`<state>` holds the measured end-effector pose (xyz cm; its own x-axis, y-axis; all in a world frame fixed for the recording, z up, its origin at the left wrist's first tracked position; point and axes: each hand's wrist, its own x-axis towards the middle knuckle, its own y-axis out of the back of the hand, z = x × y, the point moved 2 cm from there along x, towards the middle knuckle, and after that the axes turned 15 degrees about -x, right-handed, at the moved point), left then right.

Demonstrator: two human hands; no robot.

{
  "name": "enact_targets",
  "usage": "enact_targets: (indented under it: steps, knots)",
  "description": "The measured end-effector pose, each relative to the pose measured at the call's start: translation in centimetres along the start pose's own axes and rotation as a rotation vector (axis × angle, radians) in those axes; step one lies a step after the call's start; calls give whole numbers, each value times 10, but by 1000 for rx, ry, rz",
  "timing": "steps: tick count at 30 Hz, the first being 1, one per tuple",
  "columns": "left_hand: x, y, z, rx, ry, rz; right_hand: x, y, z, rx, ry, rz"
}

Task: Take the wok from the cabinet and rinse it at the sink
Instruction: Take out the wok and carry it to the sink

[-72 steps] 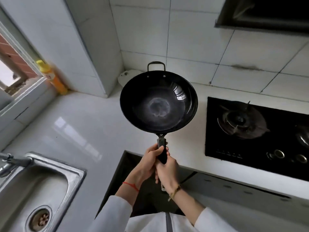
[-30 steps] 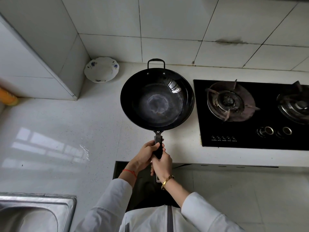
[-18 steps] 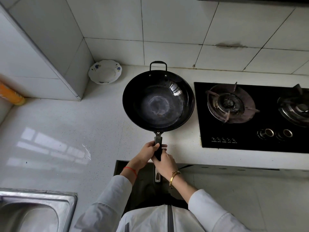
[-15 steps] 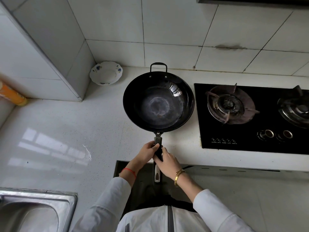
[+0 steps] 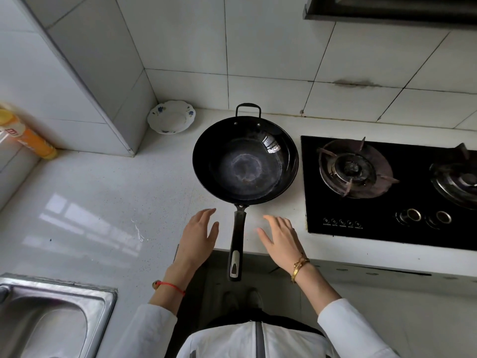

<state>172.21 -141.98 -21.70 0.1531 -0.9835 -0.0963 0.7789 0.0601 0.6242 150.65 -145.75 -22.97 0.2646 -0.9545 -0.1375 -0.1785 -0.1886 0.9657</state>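
While I hold both palms flat and empty, left hand (image 5: 200, 235) and right hand (image 5: 280, 237) flank the handle | round black metal wok (image 5: 245, 161) rests at white counter's (image 5: 103, 192) front edge, beside black gas hob (image 5: 387, 192) | steel sink (image 5: 51, 316) at near-left corner, rinse not yet done.

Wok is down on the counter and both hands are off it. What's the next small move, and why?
Probably close the left hand back round the wok by its long handle. Both it and the right hand hover open on either side of the handle, the wok sits on the counter, and the sink lies to the lower left, unreached.
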Motion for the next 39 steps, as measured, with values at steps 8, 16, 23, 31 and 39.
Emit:
enact_targets:
  steps: [8, 16, 23, 31, 39]
  knots:
    - [-26, -4, 0, 53, 78, 39, -17, -1, 13, 17, 27, 0]
    - [-29, -8, 5, 46, 94, 84, -11, 4, 16, 25, 72, 14]
    - [-23, -11, 10, 36, 86, 107, -4, 6, 19, 38, 93, 15]
    - [-9, -10, 9, -20, 82, 74, 5, 4, 8, 87, 68, -14]
    - [28, -14, 1, -209, 221, -122, 16, -6, -29, 141, -49, -41]
